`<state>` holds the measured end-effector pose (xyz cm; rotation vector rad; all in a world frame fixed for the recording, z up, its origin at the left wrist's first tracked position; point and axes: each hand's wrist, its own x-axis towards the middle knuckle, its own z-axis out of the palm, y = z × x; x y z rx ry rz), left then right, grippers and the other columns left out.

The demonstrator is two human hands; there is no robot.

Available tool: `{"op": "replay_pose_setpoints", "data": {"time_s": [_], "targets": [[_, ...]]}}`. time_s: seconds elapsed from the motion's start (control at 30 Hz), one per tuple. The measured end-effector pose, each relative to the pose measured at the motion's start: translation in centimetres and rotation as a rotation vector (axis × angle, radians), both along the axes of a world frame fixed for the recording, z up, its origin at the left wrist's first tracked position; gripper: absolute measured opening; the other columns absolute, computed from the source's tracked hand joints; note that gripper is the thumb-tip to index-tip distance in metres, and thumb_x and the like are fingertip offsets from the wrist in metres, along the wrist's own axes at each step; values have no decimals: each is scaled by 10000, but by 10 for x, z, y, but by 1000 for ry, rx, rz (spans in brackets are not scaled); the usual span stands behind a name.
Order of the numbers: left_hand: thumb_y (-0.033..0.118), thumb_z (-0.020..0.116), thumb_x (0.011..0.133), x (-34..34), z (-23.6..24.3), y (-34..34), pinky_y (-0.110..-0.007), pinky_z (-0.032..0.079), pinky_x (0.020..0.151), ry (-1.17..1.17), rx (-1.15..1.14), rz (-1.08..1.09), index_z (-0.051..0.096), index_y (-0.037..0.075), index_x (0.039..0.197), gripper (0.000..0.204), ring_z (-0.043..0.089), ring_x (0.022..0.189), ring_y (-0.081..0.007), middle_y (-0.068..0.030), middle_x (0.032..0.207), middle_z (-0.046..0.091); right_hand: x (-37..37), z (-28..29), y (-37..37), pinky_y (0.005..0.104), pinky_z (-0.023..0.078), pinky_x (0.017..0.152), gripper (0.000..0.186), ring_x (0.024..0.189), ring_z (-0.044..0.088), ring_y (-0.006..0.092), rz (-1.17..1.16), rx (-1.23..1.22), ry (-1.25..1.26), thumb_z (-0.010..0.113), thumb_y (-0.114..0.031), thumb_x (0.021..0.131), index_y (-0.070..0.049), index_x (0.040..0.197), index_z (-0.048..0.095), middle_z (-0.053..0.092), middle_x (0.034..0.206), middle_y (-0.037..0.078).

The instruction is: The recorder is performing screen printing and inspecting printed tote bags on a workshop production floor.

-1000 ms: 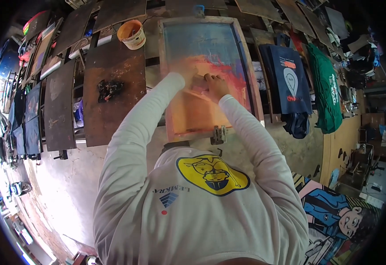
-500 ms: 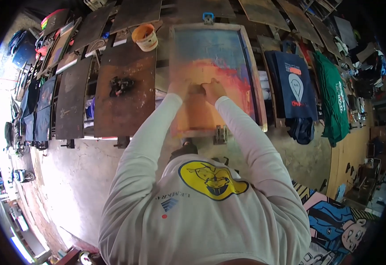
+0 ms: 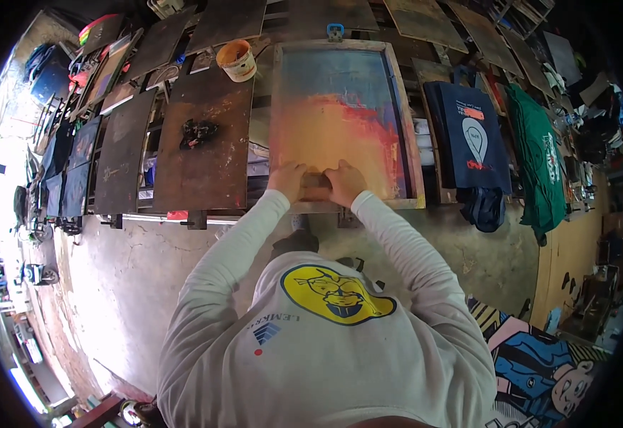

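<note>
both hands have come toward the body over the last second: the left hand (image 3: 288,180) and the right hand (image 3: 345,183) were about midway down the wooden frame (image 3: 333,46), and now sit close to its near rail, just in front of the person. they are near each other, fingers curled, and seem to hold the two ends of a dark block (image 3: 316,182), which spans the narrow gap between them; how tightly each grips, i cannot tell. the block has come along with the hands, and it appears to rest on the mesh (image 3: 329,71) inside the frame, though its lower edge is hidden. straight beyond the hands a broad yellow-orange patch now lies uncovered, going red toward the right and blue-grey at the far end. judging by this, the pull over the mesh looks close to the end of its run, with little mesh left on the near side. the things around the hands look unmoved: the paint-smeared bucket (image 3: 237,63) beyond and left of the left hand, a black crumpled lump (image 3: 198,133) on the board (image 3: 212,171) to its left, and a navy bag (image 3: 461,139) and green cloth (image 3: 536,157) off to the right of the right hand.
</note>
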<state>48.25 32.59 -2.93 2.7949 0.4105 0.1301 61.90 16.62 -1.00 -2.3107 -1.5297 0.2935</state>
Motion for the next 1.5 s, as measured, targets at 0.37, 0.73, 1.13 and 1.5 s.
{"op": "replay_pose_setpoints", "data": {"time_s": [0.37,0.73,1.13,1.5], "targets": [[248,730,747,149,20,133,-448,536,819,-209,-551,56,668,115,1048,335,660,972,-337,-141,1005,692,136,2,135,456,551,793,208,949,667,323,-50,-50,-207,655,-119,743,-137,946,696,696,956,129],[397,755,684,194,46,161,-425,553,837,278,-1,52,733,117,993,417,688,945,-327,-147,989,719,156,48,181,450,553,811,259,932,685,335,-167,-233,-57,741,-312,731,-152,933,726,722,960,131],[408,771,677,145,37,106,-422,548,850,113,100,55,728,104,981,432,692,939,-321,-147,988,718,110,16,135,418,558,809,349,927,693,293,-234,-222,-81,767,-375,714,-114,946,751,722,982,138],[357,753,671,99,12,25,-440,538,864,200,-9,133,733,91,952,387,679,962,-322,-168,994,708,74,5,45,432,551,799,262,920,671,306,-120,-181,-152,683,-343,767,-109,870,740,709,875,133]]}}
